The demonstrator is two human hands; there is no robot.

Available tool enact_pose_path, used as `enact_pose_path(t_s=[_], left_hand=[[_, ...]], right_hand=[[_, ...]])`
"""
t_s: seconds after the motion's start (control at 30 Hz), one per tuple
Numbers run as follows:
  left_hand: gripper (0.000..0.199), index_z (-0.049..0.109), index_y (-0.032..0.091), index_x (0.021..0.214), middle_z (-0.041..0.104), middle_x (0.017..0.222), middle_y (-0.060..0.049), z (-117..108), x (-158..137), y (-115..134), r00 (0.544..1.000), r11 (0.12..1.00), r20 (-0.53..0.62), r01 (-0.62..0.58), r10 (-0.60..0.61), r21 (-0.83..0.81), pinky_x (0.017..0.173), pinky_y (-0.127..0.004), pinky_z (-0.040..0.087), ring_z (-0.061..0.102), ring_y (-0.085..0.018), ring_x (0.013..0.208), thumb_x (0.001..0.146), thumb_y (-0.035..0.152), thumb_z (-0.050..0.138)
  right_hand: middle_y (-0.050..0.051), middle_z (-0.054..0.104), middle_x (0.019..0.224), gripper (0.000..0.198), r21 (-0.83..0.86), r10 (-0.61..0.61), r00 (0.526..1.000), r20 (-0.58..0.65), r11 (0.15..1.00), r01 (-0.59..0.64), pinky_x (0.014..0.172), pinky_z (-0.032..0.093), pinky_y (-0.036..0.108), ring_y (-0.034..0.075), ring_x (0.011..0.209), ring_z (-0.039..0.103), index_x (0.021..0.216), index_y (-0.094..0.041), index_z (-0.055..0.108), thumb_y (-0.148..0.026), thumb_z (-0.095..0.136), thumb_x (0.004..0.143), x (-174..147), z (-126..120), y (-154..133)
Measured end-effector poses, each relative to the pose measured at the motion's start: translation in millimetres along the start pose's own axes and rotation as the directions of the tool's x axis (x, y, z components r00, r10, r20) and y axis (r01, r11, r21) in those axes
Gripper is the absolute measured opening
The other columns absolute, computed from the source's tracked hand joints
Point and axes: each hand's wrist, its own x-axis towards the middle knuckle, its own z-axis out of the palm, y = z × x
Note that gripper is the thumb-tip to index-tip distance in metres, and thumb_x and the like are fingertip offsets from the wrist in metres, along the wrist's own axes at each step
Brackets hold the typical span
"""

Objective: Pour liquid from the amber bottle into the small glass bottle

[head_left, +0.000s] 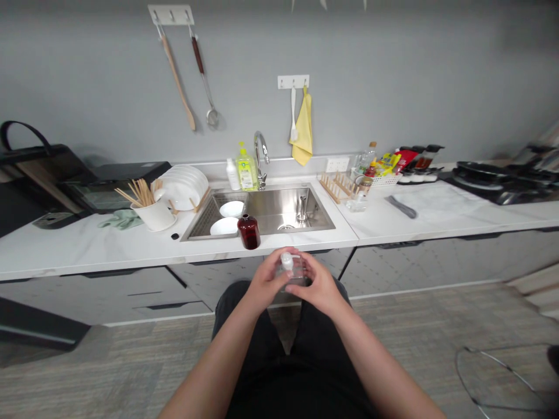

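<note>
My hands wrap clear bottle point(292, 272), white cap. Just beyond them, dark red-brown bottle point(248, 231) on white marbled counter point(87, 244). Further past, steel sink point(279, 212) with white bowls point(231, 209). Up above hands, yellow cloth point(303, 131) on grey wall. Yellow-green soap bottle point(247, 170) too.

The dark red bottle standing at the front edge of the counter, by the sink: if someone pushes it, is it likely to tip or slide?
The dark red bottle looks squat, with a wide base and short neck, so it would probably slide rather than tip. The white counter looks smooth, which favours sliding. It stands close to the front edge, so a push toward the person could send it off; it may be glass and break.
</note>
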Motion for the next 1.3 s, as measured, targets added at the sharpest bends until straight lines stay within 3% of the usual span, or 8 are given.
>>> enact_pose_path(t_s=[0.17,0.37,0.5,0.63,0.8,0.97,1.17,1.3], left_hand=[[0.041,0.072,0.023,0.109,0.081,0.13,-0.013,0,6,-5,0.992,1.0,-0.124,-0.012,0.014,0.016,0.112,-0.049,0.063,0.078,-0.031,0.123,0.09,0.051,0.096],[0.046,0.077,0.026,0.137,0.077,0.149,-0.014,0,2,0,1.0,0.998,-0.019,0.022,-0.023,-0.056,0.123,-0.052,0.057,0.073,-0.034,0.141,0.099,0.049,0.088],[0.034,0.079,0.02,0.111,0.08,0.135,-0.013,4,4,3,0.99,0.999,-0.133,0.048,-0.047,0.01,0.113,-0.046,0.06,0.076,-0.032,0.127,0.092,0.044,0.093],[0.036,0.078,0.021,0.115,0.081,0.113,-0.008,4,4,7,0.989,0.993,-0.12,0.092,-0.084,0.067,0.101,-0.042,0.061,0.077,-0.027,0.104,0.089,0.04,0.094],[0.029,0.085,0.022,0.122,0.08,0.137,-0.013,-4,-2,10,0.999,0.999,-0.012,0.035,-0.035,-0.034,0.118,-0.047,0.057,0.075,-0.033,0.132,0.103,0.044,0.081],[0.039,0.068,0.021,0.094,0.081,0.11,-0.008,2,7,0,0.981,0.998,-0.186,0.047,-0.055,-0.048,0.099,-0.039,0.062,0.078,-0.025,0.104,0.082,0.035,0.102],[0.09,0.053,0.029,0.164,0.081,0.147,-0.016,3,0,-5,0.994,0.986,-0.104,0.009,-0.027,-0.168,0.129,-0.053,0.05,0.065,-0.034,0.157,0.088,0.037,0.099],[0.083,0.054,0.028,0.166,0.085,0.128,-0.012,0,-3,-9,0.992,0.985,-0.115,0.025,-0.045,-0.17,0.127,-0.053,0.052,0.071,-0.034,0.149,0.093,0.036,0.094]], right_hand=[[0.012,0.079,0.149,0.084,0.025,0.013,1.0,-0.002,1.0,-0.013,0.11,0.07,0.053,0.036,0.134,0.08,0.147,-0.032,0.07,-0.047,0.109,0.074,-1,0,1],[0.013,0.08,0.15,0.084,0.035,0.001,1.0,0.006,0.999,-0.001,0.11,0.07,0.053,0.037,0.137,0.079,0.149,-0.032,0.069,-0.043,0.108,0.076,1,-1,5],[0.014,0.079,0.151,0.084,0.039,0.016,1.0,0.02,0.999,-0.016,0.11,0.069,0.051,0.037,0.136,0.079,0.148,-0.03,0.07,-0.043,0.108,0.075,-1,0,8],[0.013,0.079,0.15,0.088,0.046,0.022,0.999,0.037,0.999,-0.024,0.108,0.069,0.05,0.036,0.133,0.08,0.151,-0.03,0.07,-0.042,0.109,0.073,-2,-1,8],[0.013,0.08,0.146,0.084,0.038,0.023,0.999,0.045,0.999,-0.025,0.105,0.07,0.048,0.035,0.131,0.08,0.147,-0.03,0.071,-0.044,0.109,0.073,-2,-8,11],[0.014,0.078,0.151,0.084,0.058,0.045,0.997,0.065,0.997,-0.049,0.111,0.068,0.051,0.037,0.137,0.078,0.147,-0.03,0.07,-0.042,0.109,0.073,0,-3,5],[0.013,0.078,0.152,0.086,0.015,0.025,0.997,0.068,1.0,-0.026,0.107,0.069,0.048,0.036,0.138,0.078,0.151,-0.031,0.069,-0.038,0.107,0.074,1,-4,3],[0.013,0.078,0.152,0.082,0.019,0.031,0.998,0.053,0.999,-0.032,0.104,0.069,0.047,0.035,0.134,0.079,0.147,-0.03,0.07,-0.039,0.107,0.074,-1,-6,9]])
